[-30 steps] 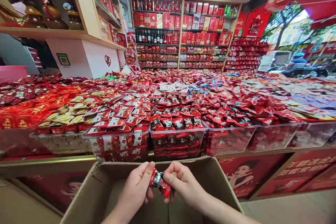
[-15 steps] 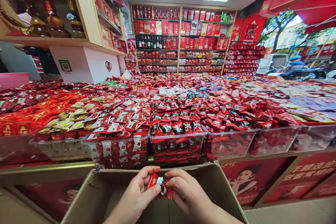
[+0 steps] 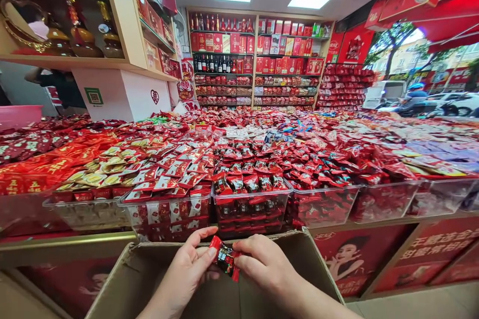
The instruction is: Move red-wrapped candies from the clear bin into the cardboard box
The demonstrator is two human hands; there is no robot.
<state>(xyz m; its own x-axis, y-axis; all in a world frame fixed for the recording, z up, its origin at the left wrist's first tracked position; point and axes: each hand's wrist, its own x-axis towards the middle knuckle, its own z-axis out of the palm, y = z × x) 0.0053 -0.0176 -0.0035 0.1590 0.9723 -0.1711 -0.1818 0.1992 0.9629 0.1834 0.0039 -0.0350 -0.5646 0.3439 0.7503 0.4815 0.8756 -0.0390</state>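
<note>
Between my two hands is a small red and black candy packet (image 3: 226, 257), tilted, its printed face toward me. My left hand (image 3: 189, 264) pinches its upper left end between thumb and fingers, with the index finger stretched out above. On the packet's right end, my right hand (image 3: 264, 264) has thumb and fingertips closed. Both hands are over an open cardboard box (image 3: 112, 279). Just beyond the box stands a clear plastic bin (image 3: 251, 209) of similar red and black packets, stacked in rows. To its left, another clear bin (image 3: 164, 209) holds red and white packets.
More clear bins (image 3: 325, 204) of wrapped sweets line the counter's front edge. Shelves (image 3: 256, 60) with bottles and red boxes cover the back wall. A wooden cabinet (image 3: 123, 20) overhangs at upper left, with a person's dark sleeve (image 3: 62, 89) below it. Outside is a rider (image 3: 415, 94).
My left hand has shifted slightly left and the packet has turned, so more of its black printed face shows. The right-hand fingers have moved toward the packet's right end.
</note>
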